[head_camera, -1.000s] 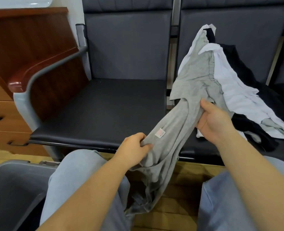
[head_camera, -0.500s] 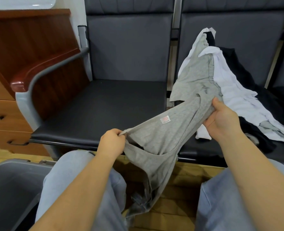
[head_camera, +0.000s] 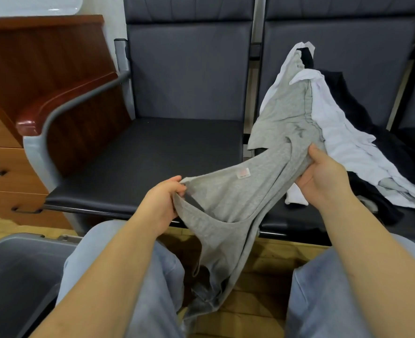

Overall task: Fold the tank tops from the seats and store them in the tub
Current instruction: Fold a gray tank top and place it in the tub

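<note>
Grey tank top (head_camera: 228,203) is the piece you have in both hands, stretched in the air between your knees and the front edge of the seats. It is a light heather grey knit, soft and creased, with a small white label (head_camera: 243,172) showing pink print on the side turned up toward you. Your left hand (head_camera: 162,203) pinches a hemmed edge of it between thumb and curled fingers, right where a rounded opening loops down below your knuckles. Your right hand (head_camera: 323,178) grips a bunched fold of the same fabric, thumb on top and fingers wrapped underneath. Between the two hands the cloth is pulled fairly taut; below them the rest hangs in loose folds down between your legs, toward the wooden floor (head_camera: 262,269).

More tank tops lie in a pile (head_camera: 347,142) on the right seat (head_camera: 299,223), draped partly up its backrest: another grey one (head_camera: 287,113) on the near side, a white one beside it, and black ones under and behind them. The grey one in the pile lies just beyond your right thumb; you cannot tell whether it touches the piece you hold.

The left seat (head_camera: 153,152) sits beside a wooden armrest (head_camera: 55,103). The grey tub (head_camera: 19,276) stands on the floor by your left knee.
</note>
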{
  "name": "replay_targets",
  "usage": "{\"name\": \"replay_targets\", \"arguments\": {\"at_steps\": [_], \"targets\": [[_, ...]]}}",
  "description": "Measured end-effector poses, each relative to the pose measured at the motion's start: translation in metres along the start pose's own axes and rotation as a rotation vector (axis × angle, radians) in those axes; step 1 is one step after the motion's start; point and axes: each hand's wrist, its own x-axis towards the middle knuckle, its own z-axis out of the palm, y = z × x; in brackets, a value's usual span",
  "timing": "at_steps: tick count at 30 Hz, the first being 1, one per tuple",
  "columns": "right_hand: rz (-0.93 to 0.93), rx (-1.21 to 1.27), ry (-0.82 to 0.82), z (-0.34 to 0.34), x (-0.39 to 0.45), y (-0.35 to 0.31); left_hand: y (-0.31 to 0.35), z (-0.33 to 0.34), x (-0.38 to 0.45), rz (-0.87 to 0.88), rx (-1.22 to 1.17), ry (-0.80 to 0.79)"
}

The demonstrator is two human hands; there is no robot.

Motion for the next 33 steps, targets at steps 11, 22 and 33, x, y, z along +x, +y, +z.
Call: {"name": "replay_targets", "arguments": {"at_steps": [11, 22, 33], "targets": [[0.044, -0.128, -0.079, 0.004, -0.016, 0.002, 0.02, -0.023, -0.026, 0.536, 0.265, 0.025], [0.203, -0.33, -0.45, 0.063, -0.059, -0.081, 0.114, -0.058, -0.061, 0.377, -0.442, -0.684], [-0.41, -1.432, -0.202, 0.097, -0.002, -0.056, 0.127, -0.083, -0.01, 0.626, 0.746, -0.004]]}}
